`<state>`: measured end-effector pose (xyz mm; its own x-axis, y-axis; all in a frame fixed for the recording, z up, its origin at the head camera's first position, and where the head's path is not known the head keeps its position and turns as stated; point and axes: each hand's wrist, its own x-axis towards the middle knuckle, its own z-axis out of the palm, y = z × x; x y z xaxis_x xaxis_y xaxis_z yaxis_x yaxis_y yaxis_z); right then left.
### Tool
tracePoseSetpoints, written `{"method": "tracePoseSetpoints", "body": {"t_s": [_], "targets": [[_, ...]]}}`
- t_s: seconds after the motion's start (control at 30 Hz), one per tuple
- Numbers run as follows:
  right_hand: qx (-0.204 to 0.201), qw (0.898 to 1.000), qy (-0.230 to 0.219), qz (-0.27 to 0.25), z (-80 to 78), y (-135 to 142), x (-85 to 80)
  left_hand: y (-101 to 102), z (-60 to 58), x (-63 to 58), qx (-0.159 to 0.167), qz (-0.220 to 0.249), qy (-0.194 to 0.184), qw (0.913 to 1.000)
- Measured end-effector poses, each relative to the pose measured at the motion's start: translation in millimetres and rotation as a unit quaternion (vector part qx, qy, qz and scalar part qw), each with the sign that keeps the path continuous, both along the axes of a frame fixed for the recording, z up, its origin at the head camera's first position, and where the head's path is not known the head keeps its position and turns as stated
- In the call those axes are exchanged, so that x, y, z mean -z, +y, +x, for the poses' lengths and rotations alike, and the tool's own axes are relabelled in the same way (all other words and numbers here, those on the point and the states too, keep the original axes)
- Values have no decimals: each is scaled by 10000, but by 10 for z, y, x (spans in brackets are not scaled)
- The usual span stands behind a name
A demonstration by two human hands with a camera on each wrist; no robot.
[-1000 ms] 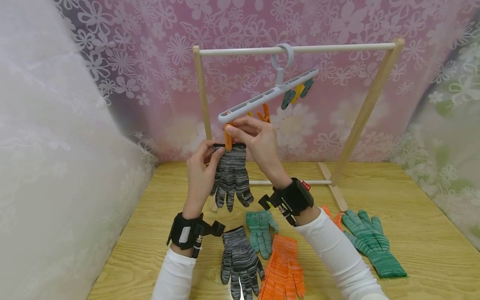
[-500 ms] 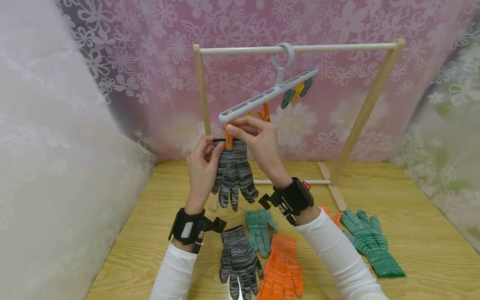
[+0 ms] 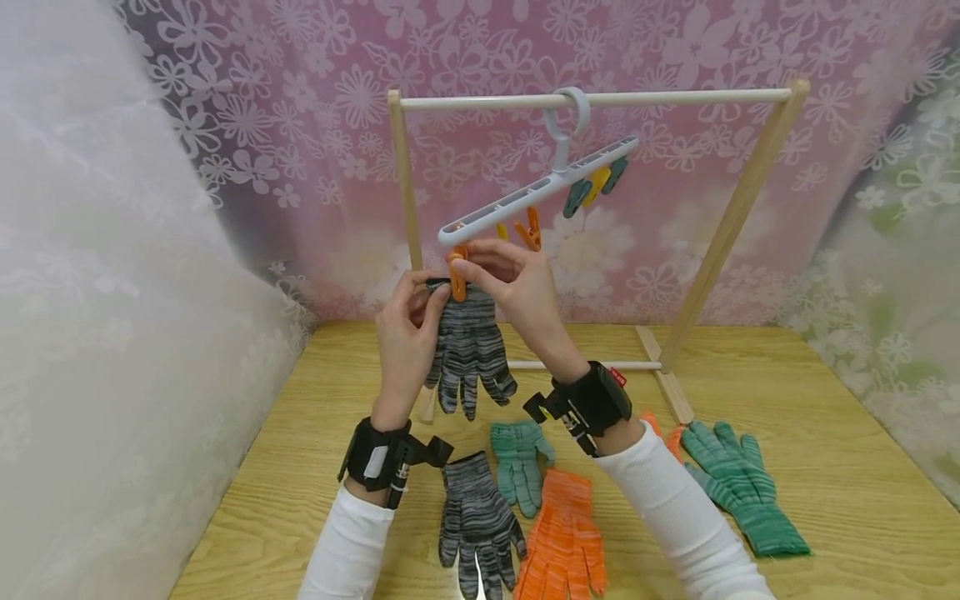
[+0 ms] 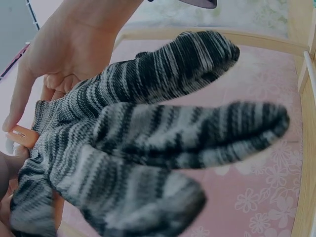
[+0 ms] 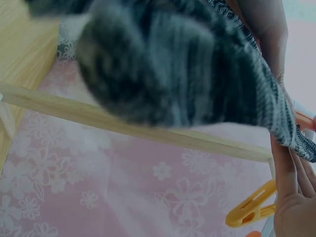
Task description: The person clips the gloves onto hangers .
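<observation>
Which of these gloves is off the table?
The black-and-grey glove held up by the left hand; the other gloves, including its lookalike, lie on the table.

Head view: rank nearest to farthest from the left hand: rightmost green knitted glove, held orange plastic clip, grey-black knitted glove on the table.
1. Orange clip, immediately right.
2. Grey-black glove, lying below, slightly right.
3. Green glove, far right.

Left grip (image 3: pixel 407 337) pinching, right grip (image 3: pixel 521 287) pinching higher, forearms (image 3: pixel 682 512) raised
</observation>
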<state>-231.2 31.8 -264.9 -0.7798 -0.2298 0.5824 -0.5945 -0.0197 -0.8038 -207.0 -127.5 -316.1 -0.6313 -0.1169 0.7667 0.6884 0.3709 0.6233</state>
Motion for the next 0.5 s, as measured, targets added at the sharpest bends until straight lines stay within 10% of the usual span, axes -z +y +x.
{"method": "tracePoseSetpoints", "body": {"t_s": [0.5], "targets": [[12,9991,197,369,-15,16,67,-3,41,48,102,-71,-236,9996]]}}
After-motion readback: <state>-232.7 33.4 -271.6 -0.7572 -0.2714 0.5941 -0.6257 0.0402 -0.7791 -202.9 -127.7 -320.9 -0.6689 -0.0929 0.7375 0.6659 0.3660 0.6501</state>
